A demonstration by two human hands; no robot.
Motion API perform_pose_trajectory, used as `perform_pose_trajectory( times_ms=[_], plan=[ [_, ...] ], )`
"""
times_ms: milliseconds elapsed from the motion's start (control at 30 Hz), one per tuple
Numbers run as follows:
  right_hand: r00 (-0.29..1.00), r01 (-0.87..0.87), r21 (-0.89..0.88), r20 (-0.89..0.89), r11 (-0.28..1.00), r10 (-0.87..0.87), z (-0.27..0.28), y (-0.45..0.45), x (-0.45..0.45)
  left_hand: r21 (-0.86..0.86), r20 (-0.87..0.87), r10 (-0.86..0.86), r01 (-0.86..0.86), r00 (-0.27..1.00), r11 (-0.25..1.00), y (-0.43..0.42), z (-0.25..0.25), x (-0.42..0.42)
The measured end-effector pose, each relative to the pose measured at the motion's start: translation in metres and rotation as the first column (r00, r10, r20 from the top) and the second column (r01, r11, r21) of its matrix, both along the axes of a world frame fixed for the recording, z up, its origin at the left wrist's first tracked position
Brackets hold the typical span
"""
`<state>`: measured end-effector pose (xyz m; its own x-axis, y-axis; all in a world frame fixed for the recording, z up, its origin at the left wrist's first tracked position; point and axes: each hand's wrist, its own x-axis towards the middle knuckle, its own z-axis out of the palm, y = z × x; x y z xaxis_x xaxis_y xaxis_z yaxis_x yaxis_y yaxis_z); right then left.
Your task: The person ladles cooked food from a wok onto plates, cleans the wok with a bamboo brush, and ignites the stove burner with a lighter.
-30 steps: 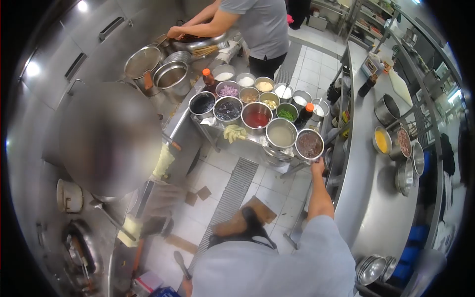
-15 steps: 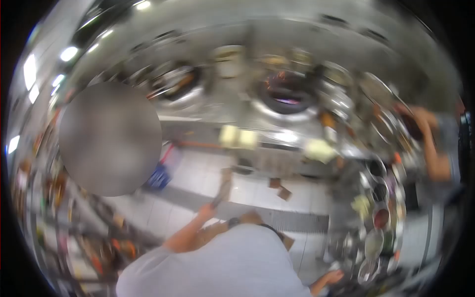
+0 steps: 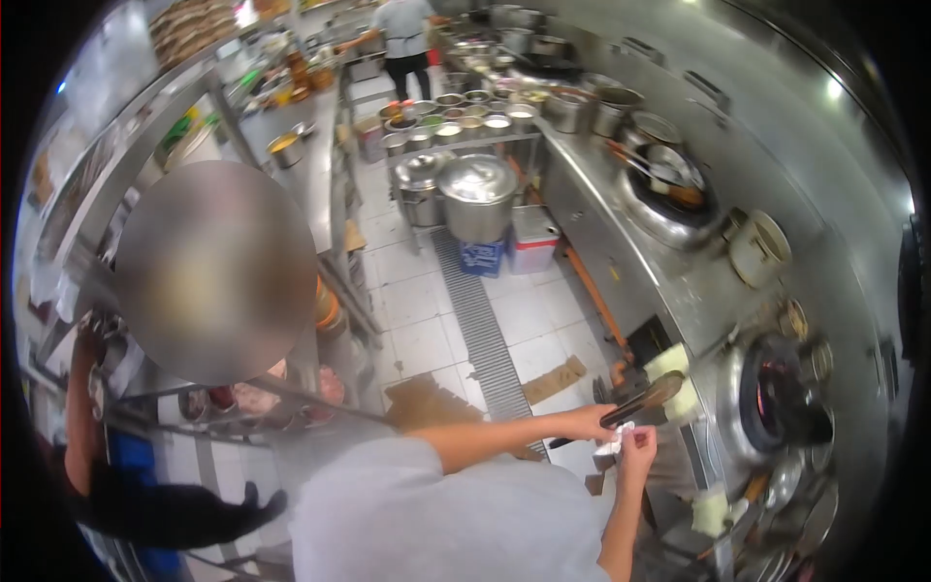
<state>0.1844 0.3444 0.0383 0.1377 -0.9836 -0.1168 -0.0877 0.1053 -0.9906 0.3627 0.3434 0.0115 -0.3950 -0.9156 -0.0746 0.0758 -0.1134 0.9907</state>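
Observation:
Held in my left hand (image 3: 587,423) is a long dark metal utensil (image 3: 648,396) with a broad, shiny far end; its exact kind does not show. My right hand (image 3: 637,447) is closed in a pinch on a crumpled white cloth or paper (image 3: 612,445), just below the utensil. Both hands are close together in front of my body, near the steel counter's edge. Folded pale yellow-green cloths (image 3: 669,373) lie on that edge beyond the utensil.
A wok burner (image 3: 766,393) glows at the right. Farther along stands another wok (image 3: 669,199) with ladles. Lidded steel pots (image 3: 477,184) stand below seasoning tubs. A co-worker (image 3: 402,34) is at the back; another person's arm (image 3: 82,407) is at the left. Cardboard (image 3: 432,403) lies on the floor.
My view has swung left, so the burners now sit at the right. My right hand has come up beside the left and pinches the white cloth or paper. The left still holds the utensil.

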Motion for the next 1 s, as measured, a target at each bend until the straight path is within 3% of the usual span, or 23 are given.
perform_pose_trajectory(
  times_ms=[67, 100, 133, 200, 267, 333, 400, 600, 667, 800, 867, 933, 967, 1000],
  plan=[
    [0.991, -0.045, -0.080, 0.119, 0.996, 0.055, 0.010, -0.013, 0.040, -0.063, 0.035, 0.104, -0.102, 0.994, 0.993, -0.010, -0.001, 0.028],
    [0.972, -0.058, -0.089, 0.221, 0.994, 0.077, -0.010, -0.024, 0.049, -0.129, 0.076, 0.175, -0.164, 0.982, 0.978, -0.013, -0.001, 0.043],
    [0.970, -0.095, -0.084, 0.218, 0.992, 0.111, -0.005, -0.025, 0.067, -0.124, 0.073, 0.210, -0.200, 0.975, 0.972, -0.015, -0.002, 0.058],
    [0.935, -0.163, 0.092, 0.334, 0.982, 0.124, 0.008, -0.017, 0.098, -0.114, 0.010, 0.315, -0.312, 0.949, 0.943, -0.015, -0.002, 0.082],
    [0.917, -0.233, 0.156, 0.363, 0.960, 0.164, -0.006, -0.020, 0.108, -0.081, -0.039, 0.362, -0.364, 0.931, 0.928, -0.012, 0.006, 0.102],
    [0.917, -0.371, 0.258, 0.254, 0.892, 0.308, -0.017, -0.027, 0.111, -0.022, -0.057, 0.360, -0.362, 0.931, 0.932, -0.012, 0.006, 0.112],
    [0.920, -0.373, 0.242, 0.222, 0.896, 0.323, -0.028, -0.033, 0.115, -0.003, -0.100, 0.369, -0.371, 0.924, 0.928, -0.014, 0.010, 0.119],
    [0.947, -0.285, 0.214, 0.213, 0.934, 0.241, -0.007, -0.051, 0.123, -0.159, 0.073, 0.311, -0.296, 0.948, 0.942, -0.014, 0.014, 0.110],
    [0.945, -0.300, 0.191, 0.195, 0.935, 0.263, -0.016, -0.058, 0.113, -0.123, 0.031, 0.258, -0.252, 0.966, 0.960, -0.014, 0.025, 0.104],
    [0.950, -0.266, 0.189, 0.218, 0.945, 0.224, -0.009, -0.060, 0.085, -0.018, 0.124, 0.170, -0.169, 0.978, 0.985, -0.034, 0.026, 0.092],
    [0.950, -0.311, 0.122, 0.083, 0.943, 0.302, -0.006, -0.057, 0.069, 0.037, 0.116, 0.092, -0.097, 0.989, 0.995, -0.039, 0.015, 0.083],
    [0.932, -0.344, 0.128, -0.076, 0.930, 0.355, -0.015, -0.063, 0.050, -0.265, 0.042, 0.297, -0.275, 0.954, 0.924, -0.044, 0.006, 0.054],
    [0.936, -0.311, 0.135, -0.127, 0.941, 0.328, -0.010, -0.060, 0.046, -0.169, 0.363, 0.245, -0.195, 0.899, 0.966, -0.043, 0.026, 0.055],
    [0.938, -0.296, 0.161, -0.140, 0.942, 0.319, -0.006, -0.059, 0.041, -0.165, 0.440, 0.217, -0.159, 0.871, 0.973, -0.051, 0.012, 0.049]
  ],
)
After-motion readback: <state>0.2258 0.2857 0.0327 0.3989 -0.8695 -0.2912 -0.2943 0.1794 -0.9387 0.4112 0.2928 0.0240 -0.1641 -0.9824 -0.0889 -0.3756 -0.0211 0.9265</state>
